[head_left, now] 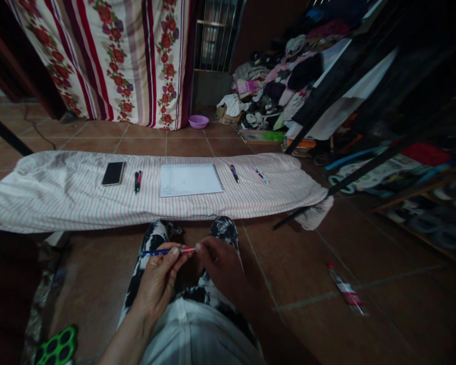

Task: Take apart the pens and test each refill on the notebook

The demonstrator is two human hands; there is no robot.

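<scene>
Above my lap, my left hand (161,274) grips a slim blue pen (157,251) with a red section toward its right end. Thumb and fingers close round its middle, and it lies nearly level. My right hand (222,263) is curled at the red end, its fingers pinched there; what exactly they hold is partly hidden and blurred. Beyond my knees, a spiral notebook (190,180) rests open on a striped cloth (87,203). Two dark pens (137,181) and a phone (113,173) lie left of it. On its right are a dark pen (234,173) and some pale, colourful pens (260,175).
A plastic bottle (347,291) lies on the tiled floor at right. Dark poles (365,172) slant past the cloth's right end. Further back are a purple basin (198,121), a heap of clothes (273,86) and a floral curtain (137,61). A green object (59,346) sits lower left.
</scene>
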